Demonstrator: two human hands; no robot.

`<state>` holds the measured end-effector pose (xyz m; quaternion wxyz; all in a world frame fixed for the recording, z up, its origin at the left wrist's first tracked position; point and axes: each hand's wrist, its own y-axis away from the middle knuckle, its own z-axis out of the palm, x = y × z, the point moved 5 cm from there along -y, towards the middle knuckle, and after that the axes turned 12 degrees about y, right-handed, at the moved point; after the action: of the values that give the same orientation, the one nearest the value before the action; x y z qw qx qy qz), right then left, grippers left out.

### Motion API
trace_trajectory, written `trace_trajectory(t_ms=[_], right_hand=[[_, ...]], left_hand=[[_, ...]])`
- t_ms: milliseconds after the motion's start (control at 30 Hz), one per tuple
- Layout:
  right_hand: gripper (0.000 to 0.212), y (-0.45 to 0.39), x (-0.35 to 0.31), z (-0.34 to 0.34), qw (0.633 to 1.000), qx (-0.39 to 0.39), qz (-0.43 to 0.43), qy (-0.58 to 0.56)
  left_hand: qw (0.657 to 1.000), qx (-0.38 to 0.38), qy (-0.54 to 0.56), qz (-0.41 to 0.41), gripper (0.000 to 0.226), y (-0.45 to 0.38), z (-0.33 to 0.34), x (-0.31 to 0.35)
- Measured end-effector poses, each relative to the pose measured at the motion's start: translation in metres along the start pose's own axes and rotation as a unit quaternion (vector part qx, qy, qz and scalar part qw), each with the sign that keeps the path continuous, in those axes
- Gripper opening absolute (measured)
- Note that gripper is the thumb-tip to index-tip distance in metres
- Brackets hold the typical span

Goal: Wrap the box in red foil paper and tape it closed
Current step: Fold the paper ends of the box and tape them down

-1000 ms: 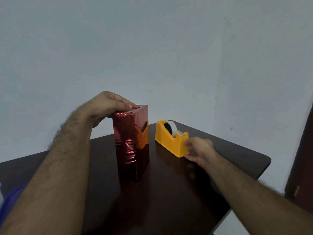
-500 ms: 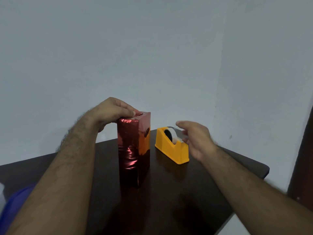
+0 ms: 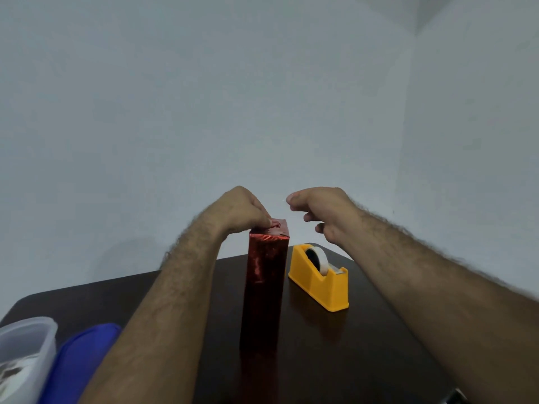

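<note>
A tall box wrapped in red foil paper (image 3: 264,284) stands upright in the middle of the dark table (image 3: 364,345). My left hand (image 3: 242,209) holds its top end, bent fingertips pressing the folded foil down. My right hand (image 3: 326,212) hovers just right of the box top, above the dispenser, with its fingers curled. Thumb and forefinger pinch a short, barely visible piece of clear tape. The yellow tape dispenser (image 3: 319,278) with its white roll sits on the table to the right of the box.
A clear plastic container (image 3: 24,345) and a blue lid (image 3: 78,360) lie at the table's near left corner. A pale wall rises close behind the table. The table's right edge runs near my right forearm.
My right hand left the front of the dispenser, rose and moved left up to the level of the box top. The left hand stayed on the box top. The view tilted down.
</note>
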<state>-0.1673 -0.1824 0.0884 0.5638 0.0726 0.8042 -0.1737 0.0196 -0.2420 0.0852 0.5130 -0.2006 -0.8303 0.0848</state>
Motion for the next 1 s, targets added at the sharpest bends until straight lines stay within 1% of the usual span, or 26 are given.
trace_trajectory(t_ms=[133, 233, 300, 467, 567, 667, 833, 900, 933, 1000], right_hand=[[0.023, 0.005, -0.004, 0.006, 0.999, -0.003, 0.033, 0.011], [0.034, 0.008, -0.005, 0.012, 0.998, -0.018, 0.059, -0.004], [0.035, 0.01, -0.006, 0.016, 0.997, -0.029, 0.066, -0.004], [0.035, 0.014, -0.005, 0.023, 0.995, -0.041, 0.088, 0.019], [0.031, 0.018, -0.007, 0.027, 0.993, -0.048, 0.095, 0.041], [0.016, 0.021, -0.011, 0.028, 0.993, -0.053, 0.084, 0.06], [0.012, 0.015, -0.014, 0.029, 0.992, -0.025, 0.052, 0.113], [0.008, 0.01, -0.015, 0.03, 0.984, -0.014, 0.028, 0.175], [0.01, 0.007, -0.016, 0.031, 0.977, -0.005, 0.019, 0.211], [0.013, 0.004, -0.018, 0.031, 0.966, 0.013, 0.019, 0.256]], left_hand=[[0.999, 0.013, -0.048, -0.002, 0.003, 0.003, 0.001, 0.006], [0.998, 0.017, -0.055, -0.009, 0.014, 0.003, 0.002, 0.006], [0.998, 0.008, -0.06, -0.011, 0.019, 0.002, 0.004, 0.006], [0.997, 0.017, -0.076, -0.003, 0.008, -0.002, 0.002, 0.004], [0.996, 0.016, -0.089, 0.005, 0.012, -0.002, 0.003, 0.004], [0.995, 0.014, -0.099, 0.004, 0.017, -0.004, 0.003, 0.003], [0.994, 0.02, -0.106, 0.001, 0.014, -0.005, 0.002, 0.002], [0.994, 0.024, -0.103, 0.001, 0.008, -0.006, 0.002, 0.001], [0.994, 0.027, -0.104, 0.003, 0.005, -0.006, 0.002, 0.001], [0.994, 0.033, -0.101, 0.003, 0.015, -0.006, 0.002, 0.001]])
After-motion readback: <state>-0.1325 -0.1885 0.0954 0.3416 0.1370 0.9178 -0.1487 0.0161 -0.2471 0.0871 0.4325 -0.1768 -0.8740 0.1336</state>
